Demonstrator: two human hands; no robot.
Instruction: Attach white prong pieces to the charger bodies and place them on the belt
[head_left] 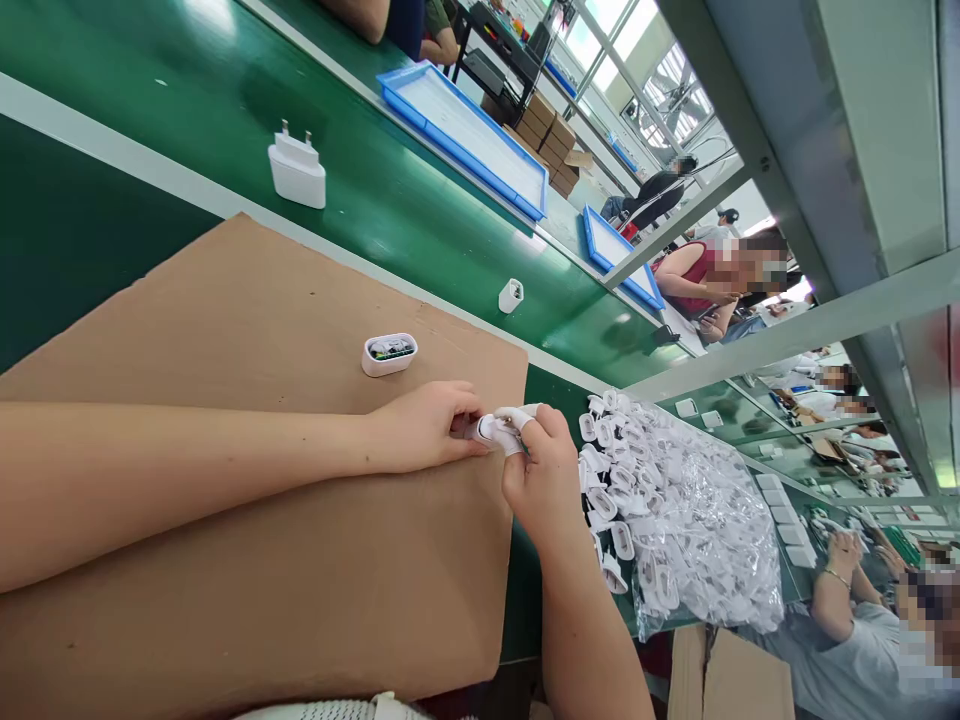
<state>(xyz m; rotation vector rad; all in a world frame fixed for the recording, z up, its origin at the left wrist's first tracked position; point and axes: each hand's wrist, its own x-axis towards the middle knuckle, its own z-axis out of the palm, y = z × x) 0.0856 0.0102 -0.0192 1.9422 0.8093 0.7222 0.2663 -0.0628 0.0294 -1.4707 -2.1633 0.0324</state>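
My left hand (431,428) reaches in from the left, its fingers closed around one end of a small white plastic part (482,430). From below, my right hand (549,475) meets it, white covers on some fingertips pinching the same part's other end. Fingers hide much of the part. Just beyond the left hand, an open white charger housing (387,364) with a circuit board inside stands on a brown cardboard sheet (300,610). To the right of my right hand lies a heap of white plastic shells (622,540), partly in a clear plastic bag (705,510).
On the green strip beyond stand a white charger with two pins (298,180) and a small white piece (511,296). Blue-rimmed trays (480,130) line the far side. A metal frame (795,345) crosses at right. Co-workers sit around; a cardboard box (742,680) stands below.
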